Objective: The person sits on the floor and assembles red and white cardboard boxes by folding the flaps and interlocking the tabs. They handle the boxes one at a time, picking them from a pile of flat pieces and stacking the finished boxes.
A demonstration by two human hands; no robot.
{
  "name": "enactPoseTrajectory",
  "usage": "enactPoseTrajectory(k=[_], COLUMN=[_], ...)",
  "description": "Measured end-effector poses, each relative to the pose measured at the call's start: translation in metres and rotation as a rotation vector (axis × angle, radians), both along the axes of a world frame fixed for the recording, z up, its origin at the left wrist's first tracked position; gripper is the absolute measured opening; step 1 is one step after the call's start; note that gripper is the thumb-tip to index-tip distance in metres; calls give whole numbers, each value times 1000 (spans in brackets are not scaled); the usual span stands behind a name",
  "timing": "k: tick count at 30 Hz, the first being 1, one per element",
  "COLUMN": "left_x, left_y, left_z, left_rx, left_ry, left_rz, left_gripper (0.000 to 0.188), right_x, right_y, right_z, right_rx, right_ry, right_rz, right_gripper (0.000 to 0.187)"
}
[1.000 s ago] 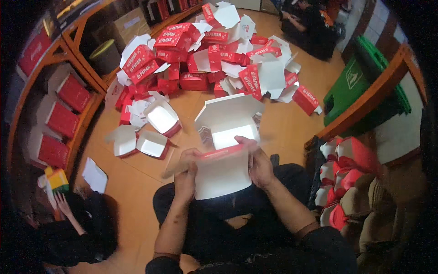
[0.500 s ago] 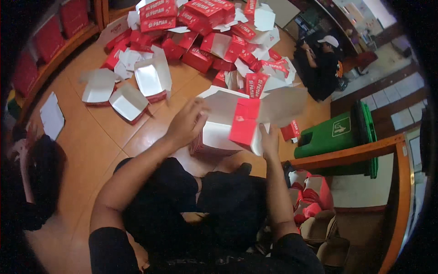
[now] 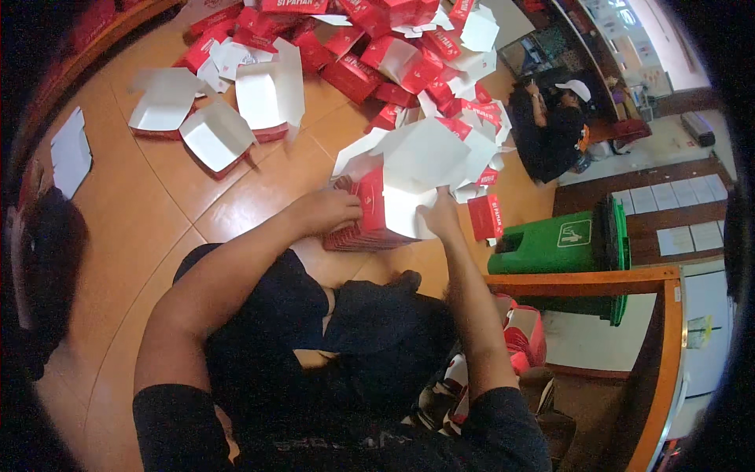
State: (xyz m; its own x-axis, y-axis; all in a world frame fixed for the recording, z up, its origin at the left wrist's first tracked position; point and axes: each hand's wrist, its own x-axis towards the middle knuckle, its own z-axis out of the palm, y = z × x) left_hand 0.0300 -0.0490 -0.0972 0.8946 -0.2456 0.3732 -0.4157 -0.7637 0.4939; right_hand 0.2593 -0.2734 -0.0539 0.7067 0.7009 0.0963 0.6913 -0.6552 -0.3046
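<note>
A folded food carton (image 3: pixel 408 203), white inside and red outside with its lid flap raised, stands open-topped in front of me. My right hand (image 3: pixel 440 213) grips its right wall, thumb inside. Under and beside it is a nested stack of red cartons (image 3: pixel 363 241) on the floor. My left hand (image 3: pixel 332 211) has its fingers curled in at the left side of the carton and stack; its fingertips are partly hidden, so what it pinches is unclear.
A large heap of red-and-white cartons (image 3: pixel 354 75) lies ahead, with several open cartons (image 3: pixel 216 140) left of it. A green bin (image 3: pixel 543 242) and a wooden frame (image 3: pixel 582 280) stand at right. One person (image 3: pixel 550 130) sits far right; a dark-clothed figure (image 3: pixel 51 267) is at left.
The carton in my right hand has turned and come down onto the stack. My left hand has lowered to the stack's side. The whole view has shifted slightly.
</note>
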Motion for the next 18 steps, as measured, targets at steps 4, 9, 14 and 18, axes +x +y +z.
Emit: enactPoseTrajectory(k=[4,9,14,18], left_x=[3,9,11,7], left_y=[3,1,-1,0], left_z=[-5,-20,-20,-11], left_rx=[21,62,105,134], left_ry=[-129,-182,-164,-154], left_rz=[-35,-49,-70,-83], left_gripper=[23,21,21,21], right_x=[8,-4,-25,-47], right_y=[-4,1,10,11], right_z=[-9,-12,2,25], right_rx=[-62,-132,-213,-37], right_ry=[39,-44,17,-219], right_rz=[-107,-210,-406,-254], right_gripper=[68,65,56,41])
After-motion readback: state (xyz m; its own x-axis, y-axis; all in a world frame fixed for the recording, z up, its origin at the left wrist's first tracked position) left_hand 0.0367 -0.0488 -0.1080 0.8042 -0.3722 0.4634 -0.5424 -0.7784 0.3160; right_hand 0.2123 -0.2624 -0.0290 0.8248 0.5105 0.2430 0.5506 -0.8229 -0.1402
